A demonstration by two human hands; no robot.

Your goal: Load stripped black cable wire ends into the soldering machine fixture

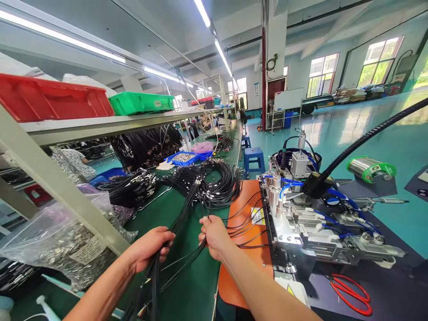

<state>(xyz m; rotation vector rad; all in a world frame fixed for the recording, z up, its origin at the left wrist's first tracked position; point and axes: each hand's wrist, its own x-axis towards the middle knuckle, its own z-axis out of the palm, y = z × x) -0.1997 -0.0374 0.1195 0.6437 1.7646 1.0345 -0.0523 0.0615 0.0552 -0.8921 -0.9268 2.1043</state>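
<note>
My left hand [154, 247] is wrapped round a thick bundle of black cables [182, 218], whose strands run up to the heap on the green bench and hang down below my fist. Right of it, my right hand [214, 236] is closed on a few thinner black cables that loop back toward the left. A large coiled heap of black cables [214, 180] with small pale and metal ends lies just beyond both hands. Several single cables [242, 223] cross the orange mat [234, 267] toward the metal machine [301, 214] on the right.
Red-handled scissors [351, 294] and a solder wire spool [371, 169] lie around the machine. Bags of metal parts [76, 240] sit at left beneath a shelf holding red [56, 98] and green bins [143, 103]. Blue trays [183, 158] stand farther along the bench, beside blue stools [254, 158].
</note>
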